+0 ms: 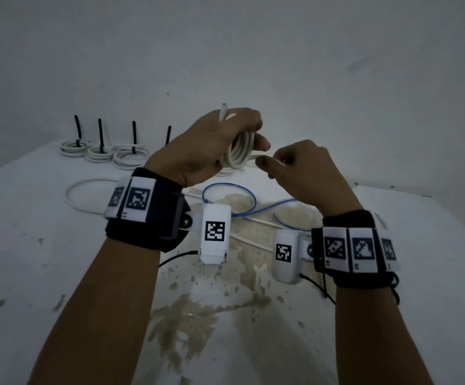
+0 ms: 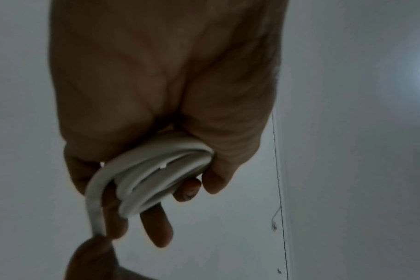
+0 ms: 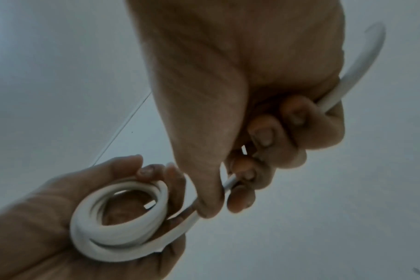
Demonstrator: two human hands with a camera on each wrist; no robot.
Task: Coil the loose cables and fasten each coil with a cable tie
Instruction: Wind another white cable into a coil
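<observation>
Both hands are raised above the table (image 1: 392, 273), in front of the wall (image 1: 253, 51).

My left hand (image 1: 211, 145) is clenched around the coil (image 1: 239, 151): several turns of white cable gathered in the palm, fingers wrapped through and over them. In the left wrist view the coil (image 2: 156, 170) sits at the fingertips, turns stacked tight, with the tail (image 2: 94, 208) leaving at the lower left. One cut end (image 1: 223, 112) sticks up above the hand.

My right hand (image 1: 303, 173) is just beside the left, nearly touching. It grasps the tail (image 1: 253, 158) where it leaves the coil. The right wrist view shows thumb and curled fingers (image 3: 264, 136) closed on the tail (image 3: 348, 79), which runs through the fist and curves back to the coil (image 3: 122, 217) lying in the left palm (image 3: 36, 227).

On the table below the hands: a loose white cable (image 1: 86, 195) in an open loop to the left, a blue cable (image 1: 231, 201) in loops under the wrists, and another white cable (image 1: 253, 240) crossing near it.

At the far left edge of the table, finished coils (image 1: 100, 152) lie in a row, touching one another, each with a black tie (image 1: 100, 132) standing upright. A fourth tie (image 1: 168, 134) shows behind my left hand; its coil is mostly hidden.

The table surface has a worn brownish patch (image 1: 198, 315).
</observation>
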